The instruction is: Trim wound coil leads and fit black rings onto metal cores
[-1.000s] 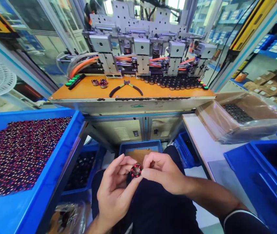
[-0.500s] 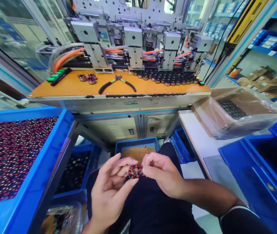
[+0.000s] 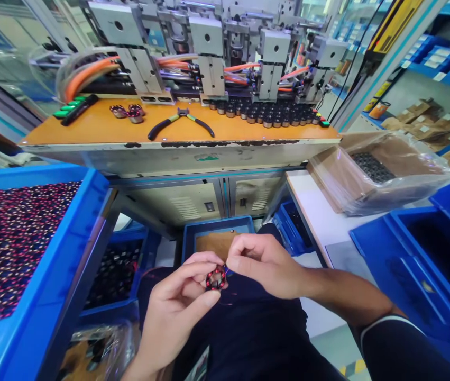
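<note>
A small wound motor stator (image 3: 216, 278), a dark ring with red coils inside, is gripped at its rim between the thumb and fingers of my left hand (image 3: 181, 301). Its open centre faces the camera. At the ring's upper right edge, my right hand (image 3: 268, 264) has thumb and forefinger pinched together over what looks like a thin wire end; the fingertips hide most of it. Fine reddish strands show faintly below the stator, against my dark clothing. Both hands are above my lap.
Diagonal cutters (image 3: 181, 120) lie on the orange bench (image 3: 106, 129), with several stators (image 3: 134, 112) to their left and rows of dark cylindrical parts (image 3: 268, 114) to their right. A blue bin (image 3: 70, 217) of stators stands at left, a plastic-lined carton (image 3: 328, 182) at right.
My right hand has shifted slightly up and away from the stator's side to its upper right edge. The stator has turned a little in my left hand. The camera view has moved.
</note>
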`<state>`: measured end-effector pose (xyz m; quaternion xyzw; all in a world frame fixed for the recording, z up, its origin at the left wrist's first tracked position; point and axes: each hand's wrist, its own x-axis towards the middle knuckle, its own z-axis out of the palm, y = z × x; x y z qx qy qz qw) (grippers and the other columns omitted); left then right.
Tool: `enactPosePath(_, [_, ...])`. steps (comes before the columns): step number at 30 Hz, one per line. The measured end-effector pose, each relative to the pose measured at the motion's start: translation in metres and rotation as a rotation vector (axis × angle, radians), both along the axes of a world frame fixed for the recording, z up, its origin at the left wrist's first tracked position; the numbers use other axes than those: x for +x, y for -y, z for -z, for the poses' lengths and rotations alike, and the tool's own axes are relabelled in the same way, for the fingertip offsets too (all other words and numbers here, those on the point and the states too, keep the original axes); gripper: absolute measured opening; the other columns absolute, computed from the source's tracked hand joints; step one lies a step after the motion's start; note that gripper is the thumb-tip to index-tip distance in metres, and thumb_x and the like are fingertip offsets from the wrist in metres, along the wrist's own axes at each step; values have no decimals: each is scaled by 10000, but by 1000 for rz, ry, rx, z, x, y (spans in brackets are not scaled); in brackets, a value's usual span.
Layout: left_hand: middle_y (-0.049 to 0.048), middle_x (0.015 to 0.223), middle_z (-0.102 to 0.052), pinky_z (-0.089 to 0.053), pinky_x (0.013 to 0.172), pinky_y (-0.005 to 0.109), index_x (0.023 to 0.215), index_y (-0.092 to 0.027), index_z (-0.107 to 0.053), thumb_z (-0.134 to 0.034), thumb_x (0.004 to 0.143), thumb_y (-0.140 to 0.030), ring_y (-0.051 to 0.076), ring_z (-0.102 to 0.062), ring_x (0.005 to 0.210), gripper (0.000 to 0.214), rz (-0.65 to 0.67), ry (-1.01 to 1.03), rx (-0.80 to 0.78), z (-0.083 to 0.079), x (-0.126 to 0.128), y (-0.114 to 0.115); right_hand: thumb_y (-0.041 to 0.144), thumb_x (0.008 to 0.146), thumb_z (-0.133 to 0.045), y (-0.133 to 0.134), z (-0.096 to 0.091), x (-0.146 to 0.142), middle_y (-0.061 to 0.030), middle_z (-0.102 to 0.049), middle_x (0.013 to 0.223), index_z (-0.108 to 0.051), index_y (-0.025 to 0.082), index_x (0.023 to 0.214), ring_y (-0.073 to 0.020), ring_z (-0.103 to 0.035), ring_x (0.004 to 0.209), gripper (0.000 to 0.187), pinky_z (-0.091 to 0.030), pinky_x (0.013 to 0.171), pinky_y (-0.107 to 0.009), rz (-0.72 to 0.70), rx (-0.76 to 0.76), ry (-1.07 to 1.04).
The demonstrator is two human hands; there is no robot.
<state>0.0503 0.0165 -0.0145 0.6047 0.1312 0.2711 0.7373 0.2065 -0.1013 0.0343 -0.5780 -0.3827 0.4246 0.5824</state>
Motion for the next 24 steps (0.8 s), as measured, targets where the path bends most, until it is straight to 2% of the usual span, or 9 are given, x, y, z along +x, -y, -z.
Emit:
enactPosePath(4, [85, 1052, -707, -588, 690, 244, 999, -254, -765, -775, 741, -119, 174, -688, 851, 292, 30, 31, -50, -1, -3, 0, 445, 791, -736, 3, -4, 1, 27, -523, 674, -565, 142, 716, -81, -449, 611, 355, -362, 574, -219, 8, -54, -74])
enactPosePath(7, [75, 1046, -714, -587, 745, 235, 984, -256, -766, -777, 734, -103, 180, -691, 918, 294, 2, 23, -23, -1, -4, 2, 409, 764, -774, 4, -7, -3, 20, -564, 681, -583, 138, 736, -81, -481, 609, 333, -374, 574, -213, -75, -86, -132])
enactPosePath(10, [78, 1043, -724, -582, 784, 225, 979, -250, -769, -775, 740, -105, 190, -690, 983, 280, -1, 7, -9, -1, -5, 2, 351, 809, -716, 8, -6, -4, 11, -589, 715, -587, 139, 738, -83, -506, 631, 258, -405, 611, -219, -100, -92, -146])
enactPosePath(14, [70, 1068, -733, -587, 759, 211, 1003, -262, -769, -777, 748, -125, 177, -718, 936, 290, 30, 6, -54, -5, -6, 1, 266, 840, -646, 16, -8, 11, 11, -567, 706, -596, 136, 720, -82, -491, 619, 184, -393, 598, -225, -143, -96, 7])
enactPosePath(16, [64, 1046, -747, -587, 764, 212, 996, -265, -776, -794, 729, -130, 173, -731, 898, 299, 63, 7, -70, -8, -5, 0, 275, 848, -666, 14, -13, 21, -4, -583, 753, -627, 137, 776, -101, -520, 672, 160, -423, 643, -243, -156, -24, 157])
enactPosePath(18, [61, 1005, -762, -586, 759, 217, 968, -259, -787, -807, 716, -140, 172, -736, 862, 279, 123, -12, -82, -11, -2, 1, 289, 841, -707, 6, -21, 26, -29, -613, 861, -657, 147, 862, -131, -569, 798, 152, -463, 755, -267, -192, 97, 323])
enactPosePath(21, [68, 913, -776, -587, 767, 253, 933, -229, -799, -820, 698, -162, 198, -735, 851, 245, 204, -53, -91, -14, 2, 6, 272, 815, -751, -13, -26, 30, -74, -608, 1116, -689, 158, 937, -166, -592, 1037, 178, -463, 925, -287, -392, 183, 437])
enactPosePath(24, [69, 831, -775, -584, 726, 263, 925, -195, -799, -830, 682, -182, 203, -729, 779, 245, 233, -89, -100, -12, 0, 9, 233, 826, -734, -28, -24, 31, -89, -590, 1223, -707, 147, 875, -177, -580, 1139, 103, -457, 969, -291, -612, 154, 343])
